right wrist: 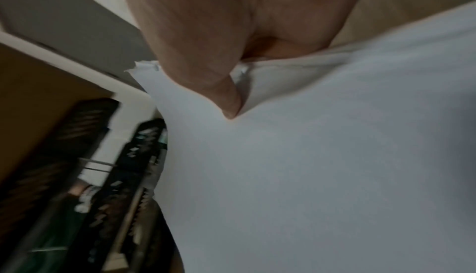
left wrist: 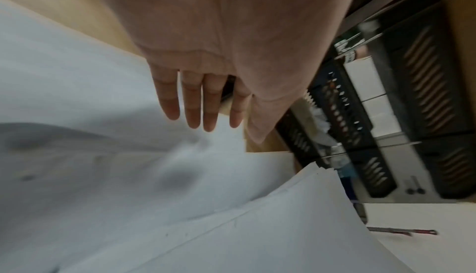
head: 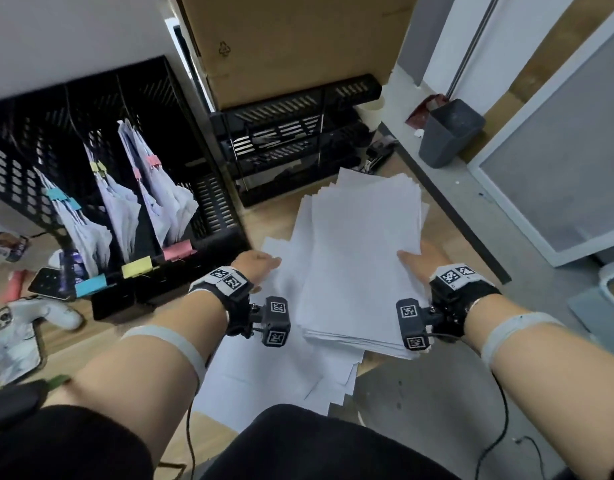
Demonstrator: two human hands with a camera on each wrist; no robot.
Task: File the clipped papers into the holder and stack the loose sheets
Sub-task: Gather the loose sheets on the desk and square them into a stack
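A thick stack of loose white sheets (head: 361, 258) is lifted above the desk. My right hand (head: 416, 259) grips its right edge, thumb (right wrist: 221, 94) on top, fingers hidden beneath. My left hand (head: 260, 266) is at the stack's left side, its fingers (left wrist: 195, 106) straight and hovering over more loose sheets (head: 264, 368) lying on the desk. The black mesh holder (head: 208, 216) at left has clipped papers (head: 125, 202) in its slots, with blue, yellow and pink clips.
A black stacked letter tray (head: 291, 133) stands behind the papers, below a cardboard box (head: 298, 39). Phones and clutter (head: 32, 292) lie at the left. A grey bin (head: 451, 129) stands on the floor at right. The desk's right edge (head: 472, 233) runs close by the stack.
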